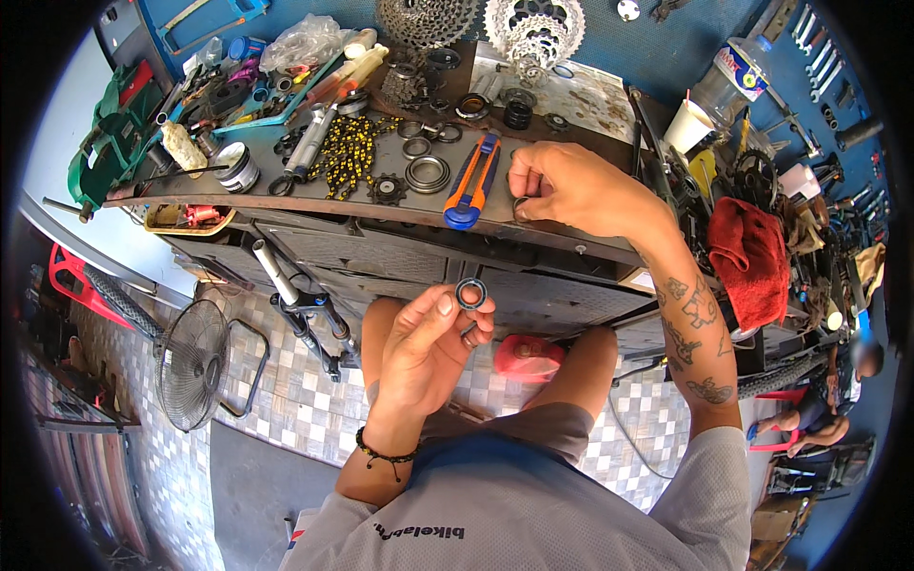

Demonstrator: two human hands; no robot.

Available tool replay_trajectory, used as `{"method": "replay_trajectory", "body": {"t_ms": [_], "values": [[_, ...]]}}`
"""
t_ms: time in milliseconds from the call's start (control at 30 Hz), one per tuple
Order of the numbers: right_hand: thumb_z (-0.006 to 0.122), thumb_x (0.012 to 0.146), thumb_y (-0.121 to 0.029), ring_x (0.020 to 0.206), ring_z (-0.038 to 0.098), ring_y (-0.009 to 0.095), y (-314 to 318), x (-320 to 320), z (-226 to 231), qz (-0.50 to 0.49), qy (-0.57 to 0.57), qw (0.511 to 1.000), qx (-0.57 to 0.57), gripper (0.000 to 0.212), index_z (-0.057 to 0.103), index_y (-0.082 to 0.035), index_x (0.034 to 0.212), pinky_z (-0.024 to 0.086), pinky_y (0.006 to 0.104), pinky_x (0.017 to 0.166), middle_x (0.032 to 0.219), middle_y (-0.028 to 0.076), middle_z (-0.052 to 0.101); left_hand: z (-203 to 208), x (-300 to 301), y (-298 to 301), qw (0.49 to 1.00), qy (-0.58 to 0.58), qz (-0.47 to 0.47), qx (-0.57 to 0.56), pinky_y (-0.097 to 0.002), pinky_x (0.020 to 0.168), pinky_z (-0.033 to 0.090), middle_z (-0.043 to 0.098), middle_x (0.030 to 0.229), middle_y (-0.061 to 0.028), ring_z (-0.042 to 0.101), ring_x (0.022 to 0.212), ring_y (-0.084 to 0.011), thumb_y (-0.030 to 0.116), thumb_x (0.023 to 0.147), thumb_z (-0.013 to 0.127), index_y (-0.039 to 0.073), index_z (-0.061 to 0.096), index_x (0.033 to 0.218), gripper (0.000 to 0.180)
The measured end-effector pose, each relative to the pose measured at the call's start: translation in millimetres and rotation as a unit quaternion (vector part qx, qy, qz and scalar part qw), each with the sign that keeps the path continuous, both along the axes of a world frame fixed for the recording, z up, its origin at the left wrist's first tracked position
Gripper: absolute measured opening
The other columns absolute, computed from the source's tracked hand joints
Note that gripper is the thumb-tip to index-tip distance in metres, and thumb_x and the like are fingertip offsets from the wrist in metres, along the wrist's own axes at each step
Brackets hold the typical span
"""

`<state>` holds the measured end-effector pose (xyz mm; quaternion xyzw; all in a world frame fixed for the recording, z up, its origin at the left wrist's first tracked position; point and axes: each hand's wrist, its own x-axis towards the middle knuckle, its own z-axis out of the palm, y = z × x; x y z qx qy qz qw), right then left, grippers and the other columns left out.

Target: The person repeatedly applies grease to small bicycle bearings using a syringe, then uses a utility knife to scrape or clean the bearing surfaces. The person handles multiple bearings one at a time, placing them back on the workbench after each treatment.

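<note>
My left hand is raised in front of the bench, its thumb and fingers pinching a small bearing ring with an open centre. At the bench's front edge, my right hand has its fingertips drawn together low over the top. A dark bit of something shows at its thumb, too small and covered to name. Just left of that hand lies an orange and blue utility knife. Farther left are a larger bearing ring, a dark sprocket and a yellow and black chain.
Bike cassettes stand at the back of the workbench. On the right are a paper cup, a plastic bottle and a red cloth. A fan and a bicycle fork stand left. Another person sits far right.
</note>
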<state>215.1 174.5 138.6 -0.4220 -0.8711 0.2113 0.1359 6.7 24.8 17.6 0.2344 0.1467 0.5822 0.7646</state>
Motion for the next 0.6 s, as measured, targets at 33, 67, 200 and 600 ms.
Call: {"method": "replay_trajectory", "body": {"t_ms": [33, 67, 200, 600], "values": [[0.080, 0.081, -0.009, 0.077, 0.071, 0.029, -1.6, -0.5, 1.4, -0.012, -0.004, 1.000, -0.011, 0.020, 0.069, 0.001, 0.094, 0.054, 0.0386, 0.070, 0.085, 0.015, 0.073, 0.5, 0.8, 0.2, 1.000, -0.001, 0.001, 0.002, -0.0326, 0.083, 0.048, 0.067, 0.106, -0.0060, 0.061, 0.096, -0.0185, 0.029, 0.103, 0.065, 0.008, 0.067, 0.107, 0.022], [0.080, 0.082, -0.009, 0.077, 0.071, 0.028, -5.5, -0.4, 2.5, -0.026, 0.036, 0.999, -0.023, 0.018, 0.069, 0.001, 0.094, 0.054, 0.0378, 0.069, 0.085, 0.014, 0.073, 0.9, 1.7, 0.4, 1.000, -0.002, 0.000, 0.000, -0.0324, 0.082, 0.048, 0.067, 0.106, -0.0060, 0.061, 0.096, -0.0184, 0.029, 0.103, 0.065, 0.007, 0.067, 0.107, 0.022], [0.078, 0.085, -0.002, 0.078, 0.071, 0.021, -42.0, -2.3, -4.6, -0.087, 0.179, 0.979, 0.043, 0.013, 0.073, 0.000, 0.096, 0.054, 0.0324, 0.070, 0.085, 0.011, 0.073, 2.4, 6.7, 2.5, 1.000, 0.001, 0.012, 0.002, -0.0318, 0.081, 0.048, 0.068, 0.107, -0.0069, 0.062, 0.094, -0.0181, 0.028, 0.104, 0.065, 0.007, 0.067, 0.108, 0.022], [0.081, 0.081, 0.003, 0.099, 0.076, 0.026, -139.6, -1.2, -51.8, -0.122, 0.283, 0.937, 0.167, 0.023, 0.079, 0.000, 0.103, 0.060, 0.0333, 0.085, 0.110, 0.014, 0.078, 4.1, 39.6, 11.7, 0.999, -0.042, 0.035, 0.003, -0.0400, 0.098, 0.056, 0.071, 0.118, -0.0086, 0.069, 0.112, -0.0216, 0.018, 0.108, 0.058, 0.005, 0.068, 0.115, 0.018]]}}
